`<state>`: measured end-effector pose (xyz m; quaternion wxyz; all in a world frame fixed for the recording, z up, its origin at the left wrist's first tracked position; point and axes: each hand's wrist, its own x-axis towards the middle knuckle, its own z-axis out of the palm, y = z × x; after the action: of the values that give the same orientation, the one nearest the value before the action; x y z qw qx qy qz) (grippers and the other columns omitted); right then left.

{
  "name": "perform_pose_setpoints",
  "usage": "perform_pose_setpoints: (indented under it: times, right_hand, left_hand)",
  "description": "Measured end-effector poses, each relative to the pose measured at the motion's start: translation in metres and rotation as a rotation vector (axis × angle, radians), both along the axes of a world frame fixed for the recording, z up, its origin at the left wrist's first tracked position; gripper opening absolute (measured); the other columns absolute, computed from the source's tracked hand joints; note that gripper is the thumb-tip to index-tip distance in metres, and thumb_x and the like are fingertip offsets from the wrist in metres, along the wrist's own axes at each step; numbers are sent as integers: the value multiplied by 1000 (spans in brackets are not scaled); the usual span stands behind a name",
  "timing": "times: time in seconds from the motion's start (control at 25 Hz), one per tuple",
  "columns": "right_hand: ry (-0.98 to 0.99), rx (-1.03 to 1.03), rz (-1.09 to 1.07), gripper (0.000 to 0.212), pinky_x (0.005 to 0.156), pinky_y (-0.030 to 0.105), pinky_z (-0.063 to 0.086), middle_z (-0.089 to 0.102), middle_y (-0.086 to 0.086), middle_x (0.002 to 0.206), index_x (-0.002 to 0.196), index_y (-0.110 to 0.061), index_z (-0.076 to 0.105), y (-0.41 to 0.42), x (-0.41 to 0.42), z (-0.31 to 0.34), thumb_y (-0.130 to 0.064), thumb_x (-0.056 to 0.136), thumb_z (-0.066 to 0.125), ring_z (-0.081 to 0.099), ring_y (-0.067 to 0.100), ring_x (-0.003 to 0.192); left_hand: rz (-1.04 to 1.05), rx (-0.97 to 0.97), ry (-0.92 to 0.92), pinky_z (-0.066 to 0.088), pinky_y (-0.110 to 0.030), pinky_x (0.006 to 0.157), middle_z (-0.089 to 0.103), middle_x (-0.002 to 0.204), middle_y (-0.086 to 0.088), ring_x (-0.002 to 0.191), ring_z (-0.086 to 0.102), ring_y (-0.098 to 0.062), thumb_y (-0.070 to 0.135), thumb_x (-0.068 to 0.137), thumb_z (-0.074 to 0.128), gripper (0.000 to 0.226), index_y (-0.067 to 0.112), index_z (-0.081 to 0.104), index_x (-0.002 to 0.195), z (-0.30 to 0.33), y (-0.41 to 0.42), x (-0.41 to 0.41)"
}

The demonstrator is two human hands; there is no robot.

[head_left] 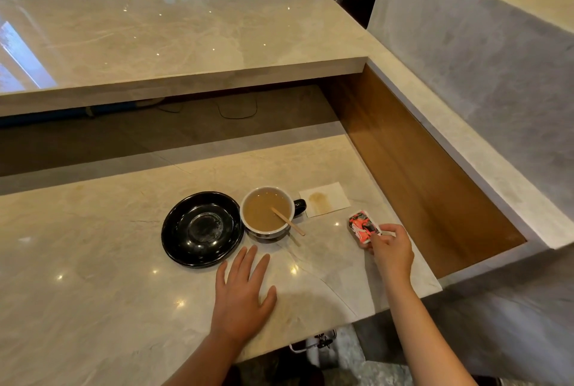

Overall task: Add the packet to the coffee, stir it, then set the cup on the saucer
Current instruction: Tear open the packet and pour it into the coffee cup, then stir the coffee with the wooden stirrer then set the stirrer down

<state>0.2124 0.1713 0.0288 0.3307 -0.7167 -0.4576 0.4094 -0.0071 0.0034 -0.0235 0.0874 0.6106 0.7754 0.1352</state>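
A cup (267, 213) of light brown coffee, white inside with a dark handle on its right, stands on the marble counter. A wooden stirrer (288, 221) leans in it over the front right rim. Touching the cup's left side sits an empty black saucer (202, 228). My right hand (392, 249) pinches a red, black and white packet (364, 227) at its near end, to the right of the cup. My left hand (243, 289) lies flat and open on the counter just in front of the cup and saucer.
A white paper napkin (324, 204) with a brown stain lies behind the cup's handle. A higher marble ledge (186, 53) runs across the back. To the right, the counter ends at a brown wooden recess (419, 186) and a marble wall.
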Motion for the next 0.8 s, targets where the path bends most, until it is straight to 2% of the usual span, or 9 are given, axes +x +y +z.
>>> perform_pose_setpoints:
  times: [0.12,0.24,0.32,0.4,0.48,0.52,0.6,0.68,0.8]
  right_hand:
    - [-169,48,16,16,44,21,37,67,15,92,104,-9,56,2,4,-11,-8,87,58,59,19,67]
    - [-274,27,60,23,49,28,48,69,18,94,105,-10,54,5,5,-8,-12,85,64,64,26,70]
    - [-416,28,92,29,55,30,50,69,16,96,108,-14,52,1,4,-3,-17,83,67,62,25,70]
    - [-608,175,197,31,66,36,50,67,12,107,112,-16,55,-7,6,-1,-21,84,66,61,26,82]
    - [-734,405,403,32,84,43,48,64,10,117,117,-13,58,-17,7,-6,-20,86,61,59,28,103]
    - [-779,457,505,32,94,45,43,62,10,123,119,-13,57,-20,7,-10,-20,88,58,55,28,112]
    - [-824,374,638,35,108,49,29,55,7,135,125,-13,53,-24,8,-16,-24,92,49,45,25,128]
    - [-842,292,667,39,111,51,20,49,4,141,130,-15,48,-25,7,-18,-30,94,45,38,23,134]
    - [-794,411,589,37,104,52,30,57,10,131,123,-13,55,-27,0,-7,-29,90,53,47,29,124]
  left_hand:
    - [-7,4,-3,19,-57,107,37,146,-11,136,27,-27,51,84,35,61,20,45,136,2,0,0]
    - [-9,7,-2,19,-57,107,39,145,-12,135,28,-28,50,84,36,61,19,46,135,3,1,0]
    - [-4,1,6,18,-57,107,39,145,-12,135,28,-28,51,84,35,61,19,46,135,3,1,0]
    - [-4,-2,11,18,-57,107,39,146,-12,135,28,-28,51,83,36,61,19,46,135,3,1,0]
    - [-4,-5,17,18,-57,107,39,145,-12,135,29,-28,49,84,40,60,19,46,135,3,1,0]
    - [-4,-8,17,18,-57,107,39,146,-12,135,28,-28,48,84,43,59,19,46,135,3,1,1]
    - [-3,-12,16,17,-56,107,38,146,-12,135,28,-29,46,83,48,59,19,46,135,3,2,1]
    - [-5,-15,20,18,-57,106,39,146,-12,135,29,-29,46,83,49,59,19,46,135,3,2,1]
    - [-8,-12,22,20,-57,106,40,145,-12,134,30,-29,48,84,42,59,19,47,134,4,1,0]
